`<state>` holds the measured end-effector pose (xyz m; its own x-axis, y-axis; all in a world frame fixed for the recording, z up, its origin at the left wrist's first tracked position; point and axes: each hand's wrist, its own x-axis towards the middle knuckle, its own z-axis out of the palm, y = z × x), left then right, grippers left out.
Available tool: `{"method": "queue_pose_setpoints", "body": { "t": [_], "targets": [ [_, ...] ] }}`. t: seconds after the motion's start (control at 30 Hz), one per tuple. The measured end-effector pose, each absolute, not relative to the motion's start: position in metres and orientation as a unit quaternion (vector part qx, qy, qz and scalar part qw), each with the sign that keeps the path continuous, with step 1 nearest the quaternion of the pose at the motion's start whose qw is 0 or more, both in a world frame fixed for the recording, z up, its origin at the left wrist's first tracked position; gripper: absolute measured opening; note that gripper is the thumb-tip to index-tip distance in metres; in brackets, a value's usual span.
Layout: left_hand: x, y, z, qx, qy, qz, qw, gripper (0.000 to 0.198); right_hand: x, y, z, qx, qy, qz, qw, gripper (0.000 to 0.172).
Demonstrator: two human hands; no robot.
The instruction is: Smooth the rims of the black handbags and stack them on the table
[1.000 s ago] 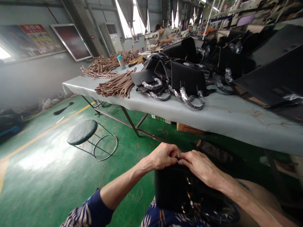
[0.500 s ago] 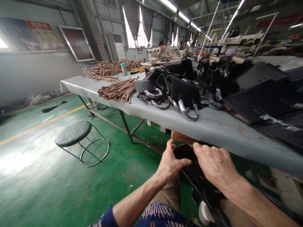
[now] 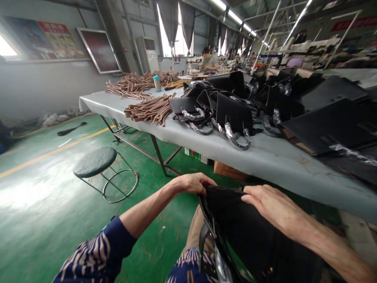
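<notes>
Now the left hand (image 3: 193, 182), spread wide half a second ago, has its fingers clamped on one end of the bag's upper edge; the right hand's fingers look closed farther along it, so both hands control that edge. The bag (image 3: 232, 216) is on the near side of the table (image 3: 265, 157). Straps (image 3: 150, 111) and more bags (image 3: 235, 108) lie on the table; before it stands a stool (image 3: 96, 161), beyond it a co-worker (image 3: 210, 62).

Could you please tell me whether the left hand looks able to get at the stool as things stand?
Probably not at once: the left hand holds the edge of the bag, and the stool stands off to the left, seemingly beyond easy reach.
</notes>
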<state>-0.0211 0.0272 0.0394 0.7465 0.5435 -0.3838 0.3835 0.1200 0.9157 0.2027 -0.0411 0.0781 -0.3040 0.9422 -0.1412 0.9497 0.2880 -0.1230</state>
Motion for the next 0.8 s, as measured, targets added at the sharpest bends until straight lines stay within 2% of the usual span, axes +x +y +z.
{"method": "queue_pose_setpoints", "body": {
  "t": [0.23, 0.43, 0.8],
  "targets": [
    [-0.026, -0.002, 0.013, 0.63, 0.328, 0.091, 0.698, 0.043, 0.192, -0.049, 0.05, 0.576, 0.796, -0.179, 0.045, 0.029],
    [-0.021, 0.001, 0.01, 0.676, 0.345, 0.113, 0.641, 0.034, 0.191, -0.046, 0.053, 0.571, 0.8, -0.179, 0.046, 0.029],
    [-0.016, 0.002, 0.013, 0.754, 0.357, 0.09, 0.544, 0.029, 0.186, -0.052, 0.035, 0.56, 0.825, -0.042, 0.068, 0.018]
  ]
}}
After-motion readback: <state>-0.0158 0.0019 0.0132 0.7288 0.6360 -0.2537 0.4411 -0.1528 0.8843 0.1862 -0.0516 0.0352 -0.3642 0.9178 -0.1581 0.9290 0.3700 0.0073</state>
